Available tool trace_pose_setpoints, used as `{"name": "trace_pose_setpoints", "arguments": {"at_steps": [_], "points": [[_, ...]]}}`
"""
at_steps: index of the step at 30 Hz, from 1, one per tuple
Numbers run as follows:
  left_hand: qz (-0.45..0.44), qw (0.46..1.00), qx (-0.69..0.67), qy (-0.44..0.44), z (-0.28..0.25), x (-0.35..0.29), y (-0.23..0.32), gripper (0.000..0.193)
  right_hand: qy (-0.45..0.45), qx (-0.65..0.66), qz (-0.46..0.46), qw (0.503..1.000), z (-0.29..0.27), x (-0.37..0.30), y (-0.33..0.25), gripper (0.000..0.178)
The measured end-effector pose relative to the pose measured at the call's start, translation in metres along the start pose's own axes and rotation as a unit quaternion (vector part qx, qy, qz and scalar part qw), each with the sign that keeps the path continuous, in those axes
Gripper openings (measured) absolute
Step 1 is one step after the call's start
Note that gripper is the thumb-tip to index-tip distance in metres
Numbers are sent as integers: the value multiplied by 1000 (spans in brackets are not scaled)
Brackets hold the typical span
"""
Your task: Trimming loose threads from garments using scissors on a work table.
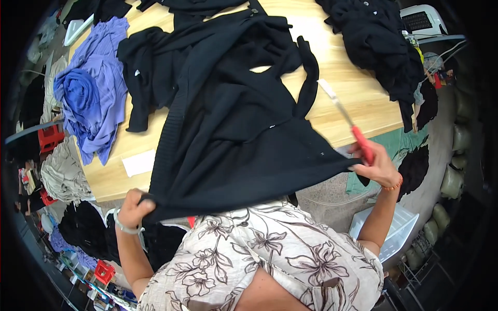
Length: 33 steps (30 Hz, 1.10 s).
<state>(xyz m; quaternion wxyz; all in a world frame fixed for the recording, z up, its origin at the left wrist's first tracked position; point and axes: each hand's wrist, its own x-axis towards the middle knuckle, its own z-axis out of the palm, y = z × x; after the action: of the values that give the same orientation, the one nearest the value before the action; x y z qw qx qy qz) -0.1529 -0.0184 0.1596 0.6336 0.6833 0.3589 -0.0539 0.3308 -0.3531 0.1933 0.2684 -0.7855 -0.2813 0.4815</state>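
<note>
A black knit garment [233, 129] is stretched from the wooden table [347, 88] down toward my body. My left hand [134, 207] grips its lower left corner in a fist. My right hand [376, 166] pinches the garment's lower right corner and also holds red-handled scissors [346, 116], whose metal blades point up and left over the table edge. The garment's upper part lies spread on the tabletop among other black clothes.
Purple garments [93, 93] are piled at the table's left, more black clothes [378, 36] at the far right. A white paper slip [139, 162] lies near the front edge. A clear plastic bin [394, 230] stands on the floor at right, red stools [51, 137] and clothing heaps at left.
</note>
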Motion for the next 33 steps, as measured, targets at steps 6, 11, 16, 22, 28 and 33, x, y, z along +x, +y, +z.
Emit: {"name": "trace_pose_setpoints", "arguments": {"at_steps": [6,11,16,22,28,33], "points": [[-136,974,-134,119,35,70,-164,35,87,-142,-42,985,51,113,57,38],[-46,980,-99,168,57,105,-191,20,165,-156,-140,964,85,151,92,51],[71,958,-2,279,79,103,-144,40,123,-277,-239,922,113,141,110,49],[131,948,142,252,75,109,-140,22,156,-323,-275,892,126,149,139,32],[35,973,-63,219,63,104,-149,18,226,-323,-296,870,137,147,141,25],[25,974,-124,189,60,99,-149,21,232,-349,-327,847,145,141,136,27]]}}
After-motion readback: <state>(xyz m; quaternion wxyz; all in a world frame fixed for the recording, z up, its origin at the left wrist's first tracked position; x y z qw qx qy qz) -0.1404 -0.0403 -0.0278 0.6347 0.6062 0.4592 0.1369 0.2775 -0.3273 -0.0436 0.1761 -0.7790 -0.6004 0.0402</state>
